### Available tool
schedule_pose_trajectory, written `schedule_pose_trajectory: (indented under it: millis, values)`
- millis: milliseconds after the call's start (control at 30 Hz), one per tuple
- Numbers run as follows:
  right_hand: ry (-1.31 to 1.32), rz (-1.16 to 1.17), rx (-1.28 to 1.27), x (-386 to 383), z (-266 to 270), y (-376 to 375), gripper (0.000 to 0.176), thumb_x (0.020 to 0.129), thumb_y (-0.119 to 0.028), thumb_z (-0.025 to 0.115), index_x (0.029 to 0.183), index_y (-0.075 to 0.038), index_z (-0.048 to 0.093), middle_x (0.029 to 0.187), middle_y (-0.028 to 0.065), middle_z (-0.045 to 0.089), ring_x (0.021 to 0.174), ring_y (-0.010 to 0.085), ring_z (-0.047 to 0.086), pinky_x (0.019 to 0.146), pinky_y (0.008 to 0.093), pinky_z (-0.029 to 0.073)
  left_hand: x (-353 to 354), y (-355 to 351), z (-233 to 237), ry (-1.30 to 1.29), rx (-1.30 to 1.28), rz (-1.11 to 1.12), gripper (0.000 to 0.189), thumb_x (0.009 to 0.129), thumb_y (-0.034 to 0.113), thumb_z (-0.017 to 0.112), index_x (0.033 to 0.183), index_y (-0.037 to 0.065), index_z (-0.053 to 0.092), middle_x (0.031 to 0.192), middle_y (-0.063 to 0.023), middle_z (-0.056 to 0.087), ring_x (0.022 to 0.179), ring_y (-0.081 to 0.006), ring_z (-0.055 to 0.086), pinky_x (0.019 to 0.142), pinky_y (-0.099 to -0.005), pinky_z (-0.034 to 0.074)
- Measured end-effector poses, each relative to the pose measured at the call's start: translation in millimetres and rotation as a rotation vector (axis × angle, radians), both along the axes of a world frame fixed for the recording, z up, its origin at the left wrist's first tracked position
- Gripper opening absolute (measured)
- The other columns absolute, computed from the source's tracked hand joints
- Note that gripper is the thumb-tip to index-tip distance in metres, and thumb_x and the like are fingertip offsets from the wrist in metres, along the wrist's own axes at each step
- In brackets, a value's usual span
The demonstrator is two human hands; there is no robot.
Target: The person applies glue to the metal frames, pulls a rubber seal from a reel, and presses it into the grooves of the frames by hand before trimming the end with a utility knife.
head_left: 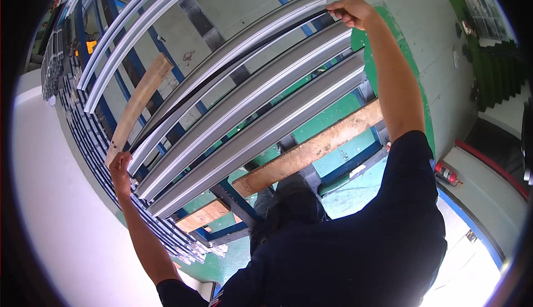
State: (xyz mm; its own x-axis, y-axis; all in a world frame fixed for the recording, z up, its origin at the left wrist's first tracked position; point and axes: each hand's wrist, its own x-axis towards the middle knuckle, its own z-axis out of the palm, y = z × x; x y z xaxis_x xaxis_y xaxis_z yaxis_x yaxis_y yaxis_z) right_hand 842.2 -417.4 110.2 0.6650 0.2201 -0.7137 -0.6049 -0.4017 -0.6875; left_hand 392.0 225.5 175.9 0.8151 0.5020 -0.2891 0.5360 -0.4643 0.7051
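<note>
Several long silver metal profiles (250,93) lie side by side across a blue frame. A thin black strip (222,69) runs lengthwise among the upper ones. At the strip's right end, near the profile ends, my right hand (350,12) pinches it between closed fingers. My left hand (120,165) is closed at the strip's left end, beside the profiles' left ends. Both arms are stretched wide apart.
Wooden boards (311,148) rest on the blue frame (350,165) near my body, and another plank (139,104) lies at the left. More profiles (139,23) stand at the upper left. A fire extinguisher (447,173) is at the right.
</note>
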Motion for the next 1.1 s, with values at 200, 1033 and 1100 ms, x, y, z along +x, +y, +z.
schedule_pose_trajectory:
  millis: [200,1033,1100]
  values:
    - [-0.085,-0.065,-0.178,1.7,-24.4,15.6,0.023,0.090,-0.017,0.075,0.074,-0.002,0.067,0.060,0.0027,0.058,0.047,0.0081,0.044,0.041,0.0246,0.030,5.7,1.1,-9.3,0.071,0.081,-0.027,0.026,0.100,0.027,0.069,0.092,0.002,0.070,0.080,-0.0028,0.061,0.078,-0.0110,0.052,0.077,-0.0275,0.042]
    - [-0.067,-0.382,-0.283,-13.5,-38.2,49.9,0.021,0.093,-0.006,0.063,0.076,0.006,0.066,0.068,0.0156,0.071,0.045,0.0135,0.058,0.038,0.0280,0.035,16.5,-3.8,-12.0,0.081,0.185,-0.086,0.028,0.101,0.028,0.068,0.095,0.001,0.069,0.081,-0.0054,0.064,0.077,-0.0146,0.054,0.075,-0.0331,0.045]
    - [-0.075,-0.457,-0.288,-14.1,-52.7,57.5,0.021,0.092,-0.003,0.060,0.074,0.007,0.066,0.070,0.0173,0.073,0.047,0.0149,0.064,0.037,0.0273,0.037,14.3,-1.8,-16.8,0.046,0.189,-0.096,0.028,0.101,0.028,0.068,0.095,0.001,0.069,0.082,-0.0054,0.065,0.077,-0.0146,0.054,0.075,-0.0332,0.045]
